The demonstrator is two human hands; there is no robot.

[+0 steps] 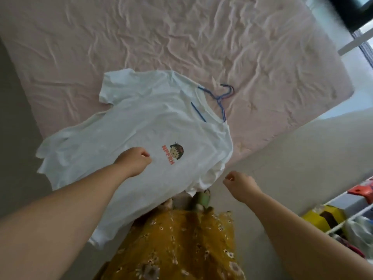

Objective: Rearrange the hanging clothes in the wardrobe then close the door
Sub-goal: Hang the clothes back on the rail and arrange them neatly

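Lying limp over the bed's [80, 47] near edge, the light white T-shirt [153, 118] is best lifted by its blue hanger [221, 98] hook (left hand [134, 160] curled, fabric grip unclear; right hand [239, 183] loosely curled, empty).

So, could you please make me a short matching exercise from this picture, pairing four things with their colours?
Things:
1. T-shirt
2. Hanger
3. Bed sheet
4. Skirt

Colours:
A. Mustard with flowers
B. Pale pink
C. White
D. Blue

Pairs: 1-C, 2-D, 3-B, 4-A
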